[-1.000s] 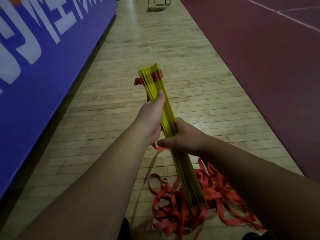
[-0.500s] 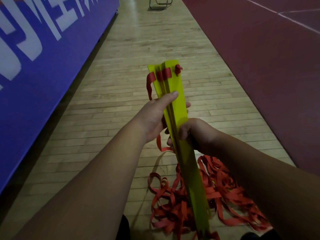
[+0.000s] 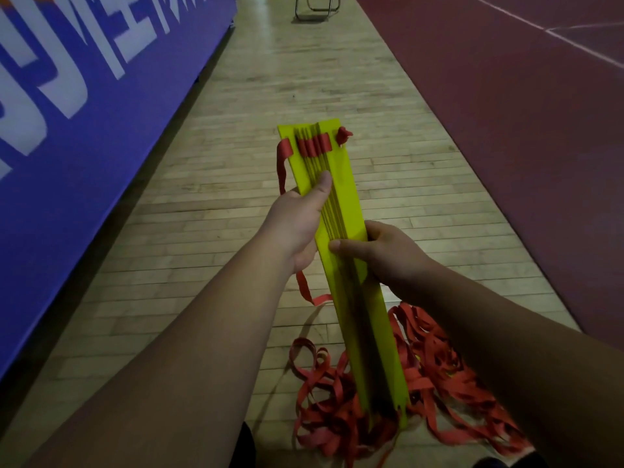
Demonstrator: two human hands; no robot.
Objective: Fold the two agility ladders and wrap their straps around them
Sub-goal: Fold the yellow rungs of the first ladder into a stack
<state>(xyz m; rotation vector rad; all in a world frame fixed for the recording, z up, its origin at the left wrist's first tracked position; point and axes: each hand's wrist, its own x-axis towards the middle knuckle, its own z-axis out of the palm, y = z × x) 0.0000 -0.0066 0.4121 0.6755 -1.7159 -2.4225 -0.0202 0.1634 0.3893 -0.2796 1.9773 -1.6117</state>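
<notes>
1. plainly, the left grip (image 3: 297, 228) clasps the stack of yellow rungs (image 3: 341, 184) from its side, thumb laid along the edges, likely to keep them flush.
2. the right grip (image 3: 381, 251), just below the left, clamps the same stack, thumb across the edges, seemingly to squeeze the fan shut.
3. the red straps (image 3: 324, 420) hang beneath both grips in a loose heap on the floor (image 3: 219, 204), free for wrapping, not yet begun.

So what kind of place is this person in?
Most likely an indoor sports hall: a wooden strip floor, a dark red court surface with white lines, and a folded agility ladder being held.
</notes>
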